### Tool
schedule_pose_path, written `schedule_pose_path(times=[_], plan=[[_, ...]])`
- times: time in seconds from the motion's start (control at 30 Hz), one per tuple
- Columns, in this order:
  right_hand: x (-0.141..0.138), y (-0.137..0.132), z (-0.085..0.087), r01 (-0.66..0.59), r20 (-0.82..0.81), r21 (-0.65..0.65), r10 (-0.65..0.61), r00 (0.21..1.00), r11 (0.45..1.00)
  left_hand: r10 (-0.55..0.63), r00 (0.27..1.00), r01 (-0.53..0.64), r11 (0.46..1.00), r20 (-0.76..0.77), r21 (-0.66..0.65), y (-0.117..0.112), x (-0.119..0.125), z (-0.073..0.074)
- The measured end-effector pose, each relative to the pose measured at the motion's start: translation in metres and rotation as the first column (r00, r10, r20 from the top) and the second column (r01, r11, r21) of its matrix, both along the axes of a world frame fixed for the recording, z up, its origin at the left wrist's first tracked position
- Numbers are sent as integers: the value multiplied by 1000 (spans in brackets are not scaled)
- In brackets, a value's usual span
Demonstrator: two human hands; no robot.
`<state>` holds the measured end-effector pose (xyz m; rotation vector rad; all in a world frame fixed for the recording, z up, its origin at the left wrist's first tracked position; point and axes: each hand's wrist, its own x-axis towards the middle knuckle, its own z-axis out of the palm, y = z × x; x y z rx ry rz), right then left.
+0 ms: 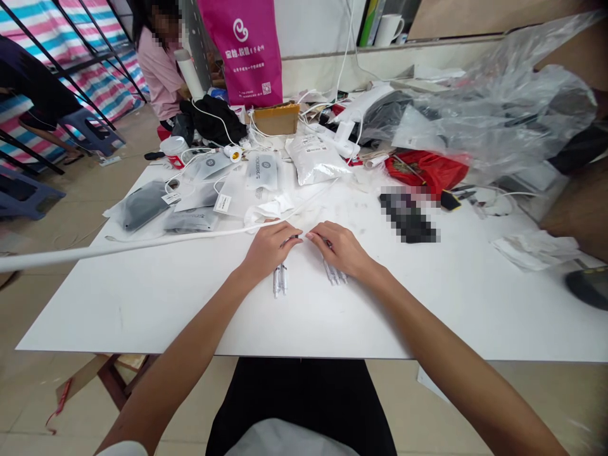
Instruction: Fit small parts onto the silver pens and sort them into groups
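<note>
My left hand (273, 245) is curled over a couple of slim white pens (280, 282), whose ends stick out below the palm towards me. To its right, my right hand (341, 247) bends over another small bunch of white pens (335, 274) with several ends showing. Thumbs and fingertips of both hands point at each other, a small gap apart, just above the white table (304, 323). The upper parts of the pens are hidden under my fingers.
A white cable (190, 239) crosses just behind my left hand. Plastic-bagged packets (190, 218) and a white pouch (317, 158) lie beyond it. Right of my hands are a pixelated dark object (409, 215) and a red bag (427, 171). A person (161, 69) sits at back left.
</note>
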<state>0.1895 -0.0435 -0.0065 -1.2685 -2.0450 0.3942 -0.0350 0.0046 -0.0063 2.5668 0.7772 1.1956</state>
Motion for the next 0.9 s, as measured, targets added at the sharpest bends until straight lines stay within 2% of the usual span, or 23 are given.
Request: schedule_pose_path(times=[0.33, 0.57, 0.77, 0.9], plan=[[0, 0, -2, 17, 67, -34, -15, 998, 999, -10, 1000, 10, 1000, 0, -11, 2, 0, -2], [3, 3, -3, -15, 153, 58, 6, 988, 998, 3, 1000, -4, 998, -13, -67, -1, 1, 0], [1, 1, 1, 17, 70, 29, -19, 997, 999, 22, 998, -26, 998, -60, -63, 4, -3, -1], [4, 2, 6, 36, 43, 64, -39, 998, 997, 99, 992, -103, 993, -77, -59, 9, -8, 1]])
